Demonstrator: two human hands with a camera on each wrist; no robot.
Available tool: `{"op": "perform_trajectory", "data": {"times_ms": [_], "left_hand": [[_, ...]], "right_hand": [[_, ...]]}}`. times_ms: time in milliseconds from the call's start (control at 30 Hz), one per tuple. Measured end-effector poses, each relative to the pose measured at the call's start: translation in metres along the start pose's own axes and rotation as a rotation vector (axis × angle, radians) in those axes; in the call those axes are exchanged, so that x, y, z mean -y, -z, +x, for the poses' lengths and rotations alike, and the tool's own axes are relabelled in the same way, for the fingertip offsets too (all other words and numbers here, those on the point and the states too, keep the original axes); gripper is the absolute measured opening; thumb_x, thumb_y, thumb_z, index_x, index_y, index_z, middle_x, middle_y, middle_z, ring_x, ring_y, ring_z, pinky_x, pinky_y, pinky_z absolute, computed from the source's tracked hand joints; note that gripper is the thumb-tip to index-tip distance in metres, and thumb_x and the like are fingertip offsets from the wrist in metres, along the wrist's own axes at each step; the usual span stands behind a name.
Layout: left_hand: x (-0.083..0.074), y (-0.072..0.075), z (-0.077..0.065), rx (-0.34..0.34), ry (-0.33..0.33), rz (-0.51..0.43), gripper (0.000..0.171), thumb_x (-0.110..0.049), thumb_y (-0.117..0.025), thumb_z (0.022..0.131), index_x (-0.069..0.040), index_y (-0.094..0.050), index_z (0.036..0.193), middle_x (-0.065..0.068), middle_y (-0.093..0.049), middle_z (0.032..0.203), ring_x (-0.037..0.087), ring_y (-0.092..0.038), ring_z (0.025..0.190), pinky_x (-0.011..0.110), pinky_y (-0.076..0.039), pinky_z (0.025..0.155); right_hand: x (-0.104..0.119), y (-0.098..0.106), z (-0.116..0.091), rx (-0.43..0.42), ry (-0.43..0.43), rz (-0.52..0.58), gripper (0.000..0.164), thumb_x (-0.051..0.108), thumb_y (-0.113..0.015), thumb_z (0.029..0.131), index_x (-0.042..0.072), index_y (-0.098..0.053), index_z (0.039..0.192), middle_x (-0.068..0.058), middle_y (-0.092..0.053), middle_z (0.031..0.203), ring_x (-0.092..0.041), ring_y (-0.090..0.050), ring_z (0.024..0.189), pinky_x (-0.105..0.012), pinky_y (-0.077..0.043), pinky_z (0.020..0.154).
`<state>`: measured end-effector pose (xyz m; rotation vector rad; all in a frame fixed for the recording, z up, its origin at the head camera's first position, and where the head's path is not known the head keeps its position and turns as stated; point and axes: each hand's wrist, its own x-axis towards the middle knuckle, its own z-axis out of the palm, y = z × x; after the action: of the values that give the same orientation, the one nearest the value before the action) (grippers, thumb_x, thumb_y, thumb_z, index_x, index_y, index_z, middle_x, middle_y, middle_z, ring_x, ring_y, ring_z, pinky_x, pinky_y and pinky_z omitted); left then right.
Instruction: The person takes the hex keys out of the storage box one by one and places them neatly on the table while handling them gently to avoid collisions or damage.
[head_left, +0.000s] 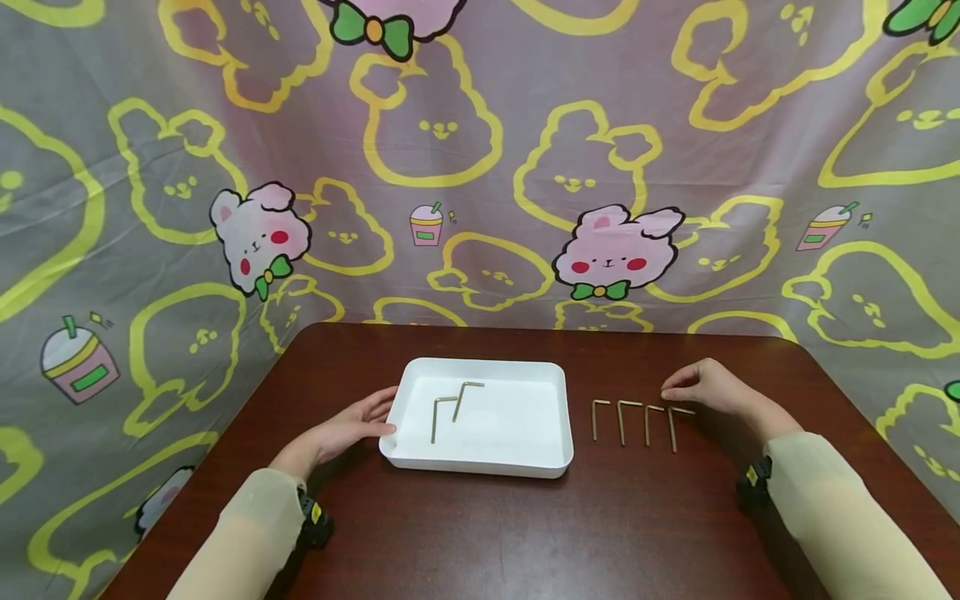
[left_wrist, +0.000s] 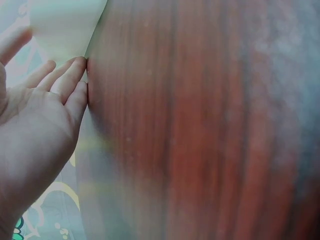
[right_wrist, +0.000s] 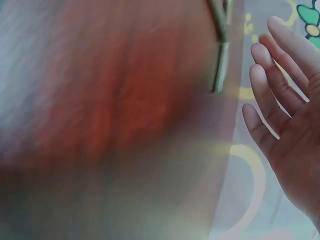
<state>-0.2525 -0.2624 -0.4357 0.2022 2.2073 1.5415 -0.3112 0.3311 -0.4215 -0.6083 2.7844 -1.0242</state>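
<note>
Two L-shaped hex keys [head_left: 434, 421] lie in a white rectangular tray [head_left: 480, 464], toward its left half. My left hand [head_left: 347, 429] rests at the tray's left side, thumb at the rim and fingers extended along the outer wall. In the left wrist view, the fingertips [left_wrist: 79, 62] meet the tray's pale wall. To the right of the tray, several more brass-coloured hex keys [head_left: 621, 425] lie in a row on the table. Just above the rightmost key [head_left: 672, 432] is my right hand [head_left: 712, 390], fingers loosely bent and holding nothing. The right wrist view shows its fingers spread slightly, beside a key [right_wrist: 220, 67].
Everything sits on a dark reddish-brown wooden table [head_left: 525, 533] with rounded far corners. A cloth [head_left: 480, 225] printed with cartoon bunnies and drink cups hangs behind and beside it. Dark wrist cameras [head_left: 317, 521] are strapped at both sleeves.
</note>
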Motion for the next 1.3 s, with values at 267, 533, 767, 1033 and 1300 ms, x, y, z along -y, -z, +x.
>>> {"op": "perform_trajectory", "data": {"times_ms": [267,533,767,1033,1300], "left_hand": [[0.004,0.002,0.0,-0.004,-0.003,0.007,0.081,-0.018,-0.066,0.093,-0.004,-0.016,0.155,0.022,-0.02,0.157,0.037,-0.018,0.144,0.056,-0.017,0.112],[0.003,0.002,0.002,0.0,-0.007,-0.002,0.081,-0.018,-0.066,0.092,-0.005,-0.016,0.155,0.022,-0.021,0.157,0.037,-0.018,0.144,0.055,-0.018,0.112],[0.001,0.002,0.001,0.007,-0.02,0.005,0.08,-0.017,-0.065,0.093,-0.004,-0.016,0.155,0.023,-0.02,0.157,0.037,-0.018,0.144,0.055,-0.017,0.112],[0.004,0.002,0.002,0.013,-0.012,-0.005,0.08,-0.017,-0.065,0.093,-0.004,-0.016,0.155,0.021,-0.02,0.157,0.036,-0.018,0.144,0.054,-0.017,0.113],[0.004,0.002,0.001,0.015,-0.017,0.0,0.081,-0.018,-0.066,0.093,-0.005,-0.015,0.155,0.022,-0.02,0.157,0.036,-0.018,0.144,0.055,-0.016,0.113]], "right_hand": [[0.032,0.005,0.017,0.017,0.023,-0.029,0.026,0.025,-0.075,0.087,0.002,-0.075,0.098,-0.003,-0.073,0.09,-0.019,-0.065,0.084,-0.031,-0.052,0.074],[0.07,0.003,0.031,0.062,0.097,-0.054,0.025,0.026,-0.074,0.088,0.004,-0.076,0.098,-0.001,-0.072,0.09,-0.016,-0.063,0.081,-0.034,-0.051,0.075],[0.098,-0.002,0.045,0.107,0.162,-0.07,0.024,0.028,-0.073,0.088,0.006,-0.075,0.099,0.001,-0.072,0.092,-0.015,-0.062,0.082,-0.033,-0.051,0.074],[0.126,-0.016,0.058,0.107,0.239,-0.064,0.021,0.026,-0.076,0.086,0.01,-0.076,0.099,0.001,-0.072,0.097,-0.016,-0.064,0.09,-0.036,-0.053,0.079],[0.151,-0.026,0.069,0.124,0.265,-0.056,0.023,0.025,-0.076,0.086,0.008,-0.075,0.101,0.001,-0.071,0.096,-0.016,-0.063,0.087,-0.036,-0.053,0.078]]}}
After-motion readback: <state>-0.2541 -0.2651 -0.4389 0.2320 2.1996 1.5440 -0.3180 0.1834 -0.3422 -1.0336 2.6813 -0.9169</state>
